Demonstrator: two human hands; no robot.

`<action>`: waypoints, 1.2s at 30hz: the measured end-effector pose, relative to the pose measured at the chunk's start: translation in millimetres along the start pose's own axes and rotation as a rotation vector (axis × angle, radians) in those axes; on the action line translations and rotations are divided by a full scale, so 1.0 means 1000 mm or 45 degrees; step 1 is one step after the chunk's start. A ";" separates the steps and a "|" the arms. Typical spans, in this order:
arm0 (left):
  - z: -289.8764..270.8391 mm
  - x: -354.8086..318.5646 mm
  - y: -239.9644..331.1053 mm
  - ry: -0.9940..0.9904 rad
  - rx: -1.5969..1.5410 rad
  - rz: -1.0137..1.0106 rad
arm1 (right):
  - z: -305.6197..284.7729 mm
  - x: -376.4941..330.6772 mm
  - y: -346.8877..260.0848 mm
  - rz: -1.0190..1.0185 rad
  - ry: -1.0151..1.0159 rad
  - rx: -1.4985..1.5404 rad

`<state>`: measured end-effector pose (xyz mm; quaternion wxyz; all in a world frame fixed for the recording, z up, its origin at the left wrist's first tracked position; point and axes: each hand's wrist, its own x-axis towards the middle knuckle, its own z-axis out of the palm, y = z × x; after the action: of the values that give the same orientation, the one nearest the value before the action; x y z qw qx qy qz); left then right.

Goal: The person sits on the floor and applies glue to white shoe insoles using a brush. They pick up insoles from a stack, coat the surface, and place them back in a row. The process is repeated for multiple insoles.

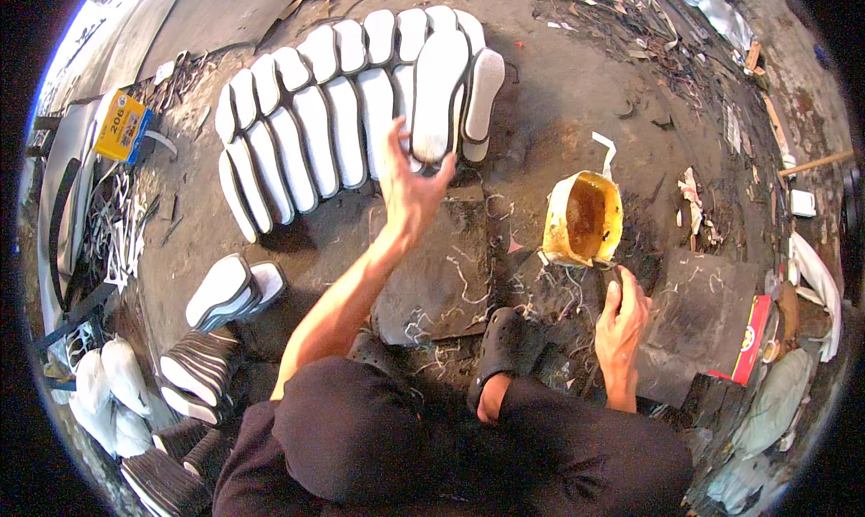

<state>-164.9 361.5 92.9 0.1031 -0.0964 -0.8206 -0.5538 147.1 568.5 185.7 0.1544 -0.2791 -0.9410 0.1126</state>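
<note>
My left hand (414, 192) reaches to the heel of a white shoe sole (441, 89) with a dark edge, lying on top of other soles. Its thumb and fingers are spread to either side of the heel, not closed on it. Overlapping white soles (347, 125) lie in two curved rows on the ground. At the right, my right hand (622, 323) is closed on the dark handle of a brush (605, 278), whose head is hidden at the near rim of a cut yellowish container (556, 224). Brown, glue-like stuff coats the container's inside.
More soles (221, 292) are stacked at the left, beside dark-edged ones (194, 373). A dark flat board (432, 283) lies before my feet. At the right are another dark sheet (698, 314) and a red box (748, 341). A yellow-and-blue box (122, 128) stands far left, near scraps.
</note>
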 end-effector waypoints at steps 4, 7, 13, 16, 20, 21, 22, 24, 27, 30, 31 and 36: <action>0.040 0.058 -0.038 0.017 0.119 0.059 | 0.020 0.004 -0.012 0.020 -0.056 0.123; 0.046 0.041 -0.060 -0.103 0.248 -0.045 | 0.028 0.012 -0.016 0.076 -0.031 0.252; -0.075 -0.044 -0.041 0.012 0.449 0.269 | 0.024 0.076 0.014 0.128 -0.093 0.442; -0.195 -0.061 -0.046 0.224 0.813 0.354 | 0.048 0.127 0.035 0.044 -0.006 0.301; -0.348 -0.068 -0.112 0.183 1.108 0.161 | 0.111 0.153 0.083 -0.125 -0.040 0.028; -0.391 -0.077 -0.128 0.106 1.218 0.039 | 0.121 0.151 0.074 -0.095 -0.094 0.038; -0.419 -0.088 -0.147 -0.006 1.370 -0.248 | 0.121 0.153 0.072 -0.067 -0.137 0.026; -0.457 -0.094 -0.159 -0.147 1.210 -0.372 | 0.112 0.151 0.095 0.156 -0.188 0.444; -0.485 -0.101 -0.172 -0.203 1.167 -0.356 | 0.076 0.117 0.100 0.615 0.166 1.122; -0.467 -0.089 -0.181 -0.178 1.043 -0.104 | 0.054 0.074 0.123 0.668 -0.287 0.621; -0.475 -0.084 -0.181 -0.220 1.063 -0.175 | 0.049 0.060 0.096 0.639 -0.606 0.387; -0.504 -0.075 -0.145 -0.294 1.150 -0.317 | -0.015 0.055 0.011 0.351 -0.541 1.203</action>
<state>-100.8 -163.9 127.0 -0.0241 -0.0038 -0.9904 -0.1361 114.0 610.5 209.1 0.0531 -0.2713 -0.7529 0.5972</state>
